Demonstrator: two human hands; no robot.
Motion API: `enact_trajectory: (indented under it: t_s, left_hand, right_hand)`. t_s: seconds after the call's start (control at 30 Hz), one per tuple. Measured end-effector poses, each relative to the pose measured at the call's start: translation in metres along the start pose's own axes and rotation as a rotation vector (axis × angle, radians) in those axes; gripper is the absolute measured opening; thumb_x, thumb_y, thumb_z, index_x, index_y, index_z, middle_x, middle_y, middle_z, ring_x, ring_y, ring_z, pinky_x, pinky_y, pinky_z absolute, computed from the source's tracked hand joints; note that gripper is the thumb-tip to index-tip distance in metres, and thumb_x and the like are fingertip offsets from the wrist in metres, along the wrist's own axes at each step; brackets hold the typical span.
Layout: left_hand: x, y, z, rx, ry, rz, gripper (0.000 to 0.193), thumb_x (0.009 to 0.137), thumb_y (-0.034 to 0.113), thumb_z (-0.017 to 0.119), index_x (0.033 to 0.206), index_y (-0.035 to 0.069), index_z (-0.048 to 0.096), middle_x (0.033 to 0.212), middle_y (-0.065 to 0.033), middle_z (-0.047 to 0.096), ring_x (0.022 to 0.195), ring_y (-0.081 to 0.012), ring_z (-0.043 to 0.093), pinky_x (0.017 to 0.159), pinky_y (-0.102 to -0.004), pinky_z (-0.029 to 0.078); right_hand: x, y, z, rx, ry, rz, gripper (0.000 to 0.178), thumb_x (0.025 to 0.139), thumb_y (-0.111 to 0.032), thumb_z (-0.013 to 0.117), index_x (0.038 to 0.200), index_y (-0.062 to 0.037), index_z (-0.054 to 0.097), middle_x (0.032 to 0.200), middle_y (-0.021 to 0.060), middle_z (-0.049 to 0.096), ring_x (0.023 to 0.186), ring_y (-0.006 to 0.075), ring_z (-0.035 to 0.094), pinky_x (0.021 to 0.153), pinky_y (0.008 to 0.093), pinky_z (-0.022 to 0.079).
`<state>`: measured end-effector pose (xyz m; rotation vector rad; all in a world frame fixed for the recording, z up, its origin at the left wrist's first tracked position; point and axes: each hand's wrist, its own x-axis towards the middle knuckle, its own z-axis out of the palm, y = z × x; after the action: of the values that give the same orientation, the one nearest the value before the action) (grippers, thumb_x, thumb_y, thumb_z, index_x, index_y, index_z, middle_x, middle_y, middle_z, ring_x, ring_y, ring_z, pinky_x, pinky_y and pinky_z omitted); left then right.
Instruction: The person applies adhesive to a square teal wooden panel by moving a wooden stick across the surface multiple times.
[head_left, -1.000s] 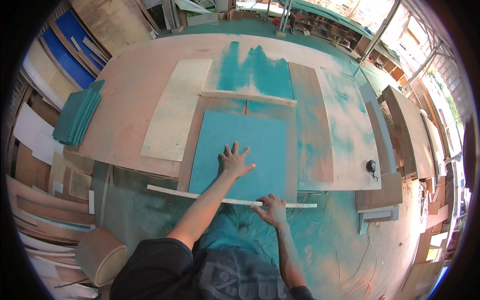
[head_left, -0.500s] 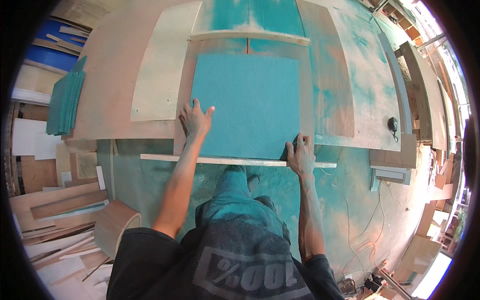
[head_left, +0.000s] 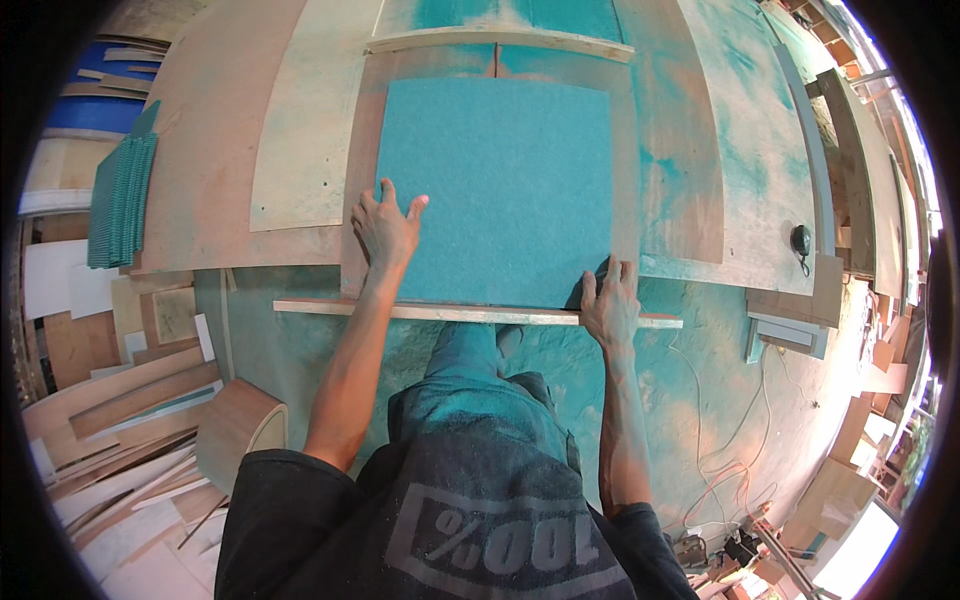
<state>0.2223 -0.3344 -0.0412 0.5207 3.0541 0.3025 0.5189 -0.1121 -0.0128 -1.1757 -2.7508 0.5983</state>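
A square teal panel (head_left: 495, 185) lies flat on a brown board on the workbench (head_left: 220, 120). My left hand (head_left: 386, 228) presses flat on the panel's near left corner, fingers spread. At the panel's near right corner my right hand (head_left: 610, 305) grips the edge, fingers over it. A thin wooden strip (head_left: 470, 313) runs along the bench's near edge, just under both hands.
A stack of teal sheets (head_left: 120, 200) sits at the bench's left end. A pale plywood sheet (head_left: 310, 130) lies left of the panel. A small black object (head_left: 800, 240) rests at the right. Offcut boards (head_left: 110, 420) pile on the floor at left; cables (head_left: 730, 450) trail at right.
My view has closed in on the bench. My left hand slid from the panel's middle to its near left corner, and my right hand moved out to the near right corner.
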Motion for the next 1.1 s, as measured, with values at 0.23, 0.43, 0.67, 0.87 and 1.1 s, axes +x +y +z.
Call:
enact_trajectory:
  t_s: [0.23,0.43,0.67,0.87,1.1]
  left_hand:
    - [-0.005,-0.002,-0.001,-0.040,0.001,0.009,0.080,0.098,0.058,0.072,0.151,0.001,0.058,0.139,-0.0264,0.055,0.124,-0.0439,0.055,0.102,-0.0566,0.049]
    - [-0.004,-0.001,-0.002,-0.040,0.015,0.012,0.078,0.098,0.057,0.073,0.150,0.001,0.059,0.140,-0.0266,0.056,0.125,-0.0451,0.055,0.104,-0.0571,0.048]
    - [0.003,0.001,-0.002,-0.028,-0.015,-0.010,0.077,0.097,0.057,0.074,0.150,0.002,0.059,0.141,-0.0264,0.056,0.126,-0.0452,0.055,0.105,-0.0579,0.048]
    - [0.002,0.002,-0.001,-0.064,-0.029,-0.004,0.081,0.097,0.058,0.074,0.151,-0.001,0.059,0.142,-0.0266,0.055,0.130,-0.0454,0.053,0.109,-0.0572,0.045]
    - [-0.008,-0.002,0.000,-0.036,-0.008,0.010,0.080,0.096,0.056,0.076,0.152,0.002,0.058,0.143,-0.0253,0.055,0.128,-0.0449,0.054,0.107,-0.0568,0.047]
  right_hand:
    - [-0.001,-0.002,-0.002,0.011,-0.005,0.034,0.057,0.102,-0.028,0.064,0.143,0.0092,0.051,0.130,0.0262,0.056,0.113,0.0455,0.064,0.088,0.0526,0.057]
    - [-0.002,0.001,0.003,0.010,0.027,-0.001,0.057,0.103,-0.027,0.063,0.145,0.0095,0.052,0.128,0.0241,0.057,0.114,0.0437,0.064,0.089,0.0511,0.057]
    - [0.000,-0.004,-0.001,0.024,0.009,0.039,0.058,0.103,-0.025,0.061,0.149,0.0083,0.050,0.128,0.0212,0.058,0.116,0.0412,0.063,0.090,0.0504,0.056]
    - [0.001,-0.002,0.000,0.009,0.048,0.045,0.055,0.102,-0.025,0.061,0.145,0.0071,0.052,0.127,0.0221,0.058,0.114,0.0421,0.064,0.088,0.0516,0.057]
    - [0.000,-0.006,-0.002,0.055,0.050,0.113,0.043,0.095,-0.025,0.065,0.126,0.0035,0.057,0.121,0.0219,0.057,0.109,0.0438,0.065,0.084,0.0544,0.056]
